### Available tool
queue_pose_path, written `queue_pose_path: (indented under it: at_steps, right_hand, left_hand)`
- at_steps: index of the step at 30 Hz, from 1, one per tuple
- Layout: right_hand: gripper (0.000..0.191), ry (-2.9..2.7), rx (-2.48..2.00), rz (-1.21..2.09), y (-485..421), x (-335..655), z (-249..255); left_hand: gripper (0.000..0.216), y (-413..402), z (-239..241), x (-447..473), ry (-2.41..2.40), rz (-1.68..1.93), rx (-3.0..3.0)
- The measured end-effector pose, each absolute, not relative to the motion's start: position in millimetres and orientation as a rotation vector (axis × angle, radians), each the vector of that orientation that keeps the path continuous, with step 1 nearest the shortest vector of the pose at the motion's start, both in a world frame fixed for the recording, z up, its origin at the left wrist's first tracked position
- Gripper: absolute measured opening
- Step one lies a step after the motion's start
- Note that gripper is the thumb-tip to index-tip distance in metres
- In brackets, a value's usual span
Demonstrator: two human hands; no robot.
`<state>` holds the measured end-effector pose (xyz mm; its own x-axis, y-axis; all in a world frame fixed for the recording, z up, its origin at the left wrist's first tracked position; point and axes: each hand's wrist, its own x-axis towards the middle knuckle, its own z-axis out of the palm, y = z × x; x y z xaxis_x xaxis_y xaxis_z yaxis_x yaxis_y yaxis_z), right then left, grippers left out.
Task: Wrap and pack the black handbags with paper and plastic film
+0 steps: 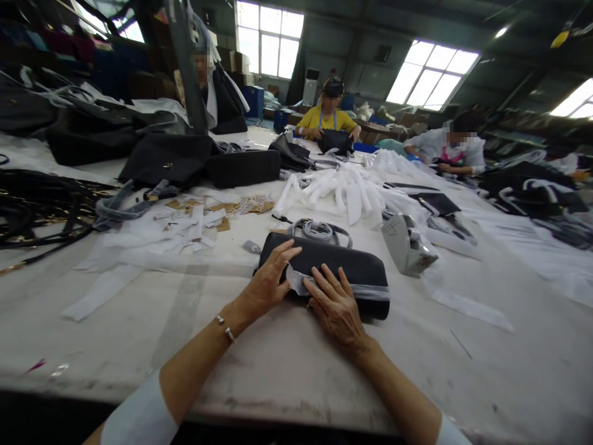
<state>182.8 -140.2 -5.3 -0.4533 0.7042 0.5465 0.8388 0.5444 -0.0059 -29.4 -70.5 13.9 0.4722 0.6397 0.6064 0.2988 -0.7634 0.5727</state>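
Note:
A black handbag (333, 256) lies on its side on the table in front of me, with a translucent strip (370, 292) running along its near face. My right hand (336, 309) rests flat on the bag and strip, fingers spread. At the bag's left part is my left hand (264, 278), its fingers stretched over the black surface and its thumb apart from them. Between the two hands a crumpled whitish film piece (296, 281) sticks up. Behind the bag lies a coiled wrapped strap (317, 230); a small grey tag (251, 247) shows at its left end.
A tape dispenser (407, 247) stands right of the bag. White padding strips (343, 188) are heaped behind, paper scraps (199, 225) lie to the left. Black bags (162, 157) and dark straps (41, 207) fill the far left. Co-workers, one in a yellow top (303, 117), sit across.

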Motion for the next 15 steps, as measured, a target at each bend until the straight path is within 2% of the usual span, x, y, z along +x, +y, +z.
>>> queue_pose_path:
  at_steps: [2,3,8,11,13,15]
  right_hand:
    - [0.042,-2.294,-1.266,-0.382,-140.1,182.3,-4.2]
    - [0.042,-2.297,-1.269,-0.387,-140.0,182.3,-3.9]
    - [0.043,-2.297,-1.287,-0.386,-139.3,181.5,-3.7]
    - [0.043,-2.28,-1.301,-0.382,-139.1,180.0,-4.5]
    - [0.044,-2.27,-1.302,-0.382,-139.0,179.2,-5.2]
    - [0.044,-2.263,-1.304,-0.385,-138.8,178.7,-5.7]
  left_hand:
    - [0.073,-65.4,24.5,-35.4,0.736,1.133,2.295]
    - [0.07,-62.9,29.5,-37.7,0.707,1.073,2.295]
    - [0.032,-55.1,45.6,-51.0,0.735,0.923,1.938]
    - [0.044,-55.7,50.7,-59.9,0.997,0.915,1.626]
    - [0.056,-58.4,54.0,-61.0,1.122,0.839,1.644]
    - [0.059,-62.1,57.4,-56.4,1.217,0.758,1.785]
